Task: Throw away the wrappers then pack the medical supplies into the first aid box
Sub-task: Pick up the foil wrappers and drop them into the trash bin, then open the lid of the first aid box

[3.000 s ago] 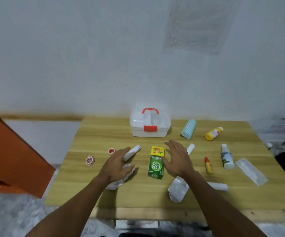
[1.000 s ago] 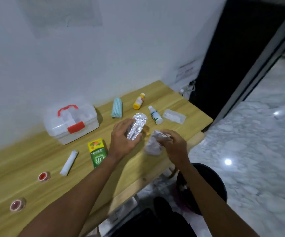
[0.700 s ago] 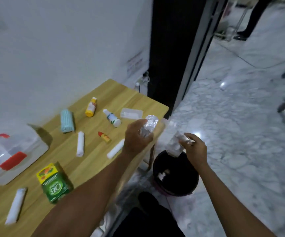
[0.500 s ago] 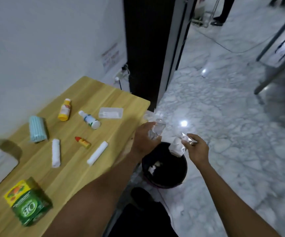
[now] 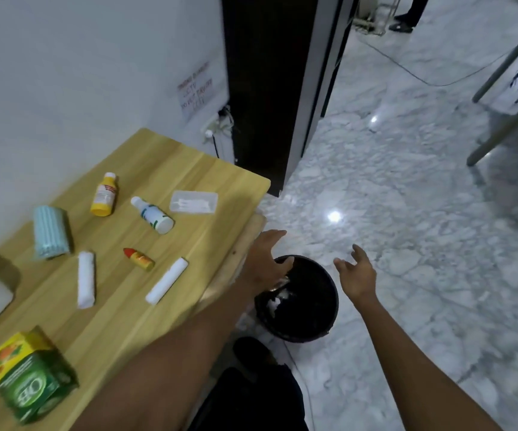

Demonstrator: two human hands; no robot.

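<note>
Crinkly foil and paper wrappers [image 5: 277, 301] are lying in the round black bin [image 5: 319, 325] now, where half a second ago you were pinching one in each hand. Your left hand [image 5: 265, 262] and right hand [image 5: 357, 275] are hovering over it, fingers spreading wide, holding nothing. Packing is coming next: the yellow plastic bottle [image 5: 104, 195], soft gauze rolls [image 5: 86, 279] and glossy green carton [image 5: 30, 377] are waiting on the wooden table [image 5: 226, 181].

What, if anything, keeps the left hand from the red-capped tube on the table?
Likely nothing, so yes: the left hand is open by the table edge; only a flat white roll lies between it and the tube.
</note>
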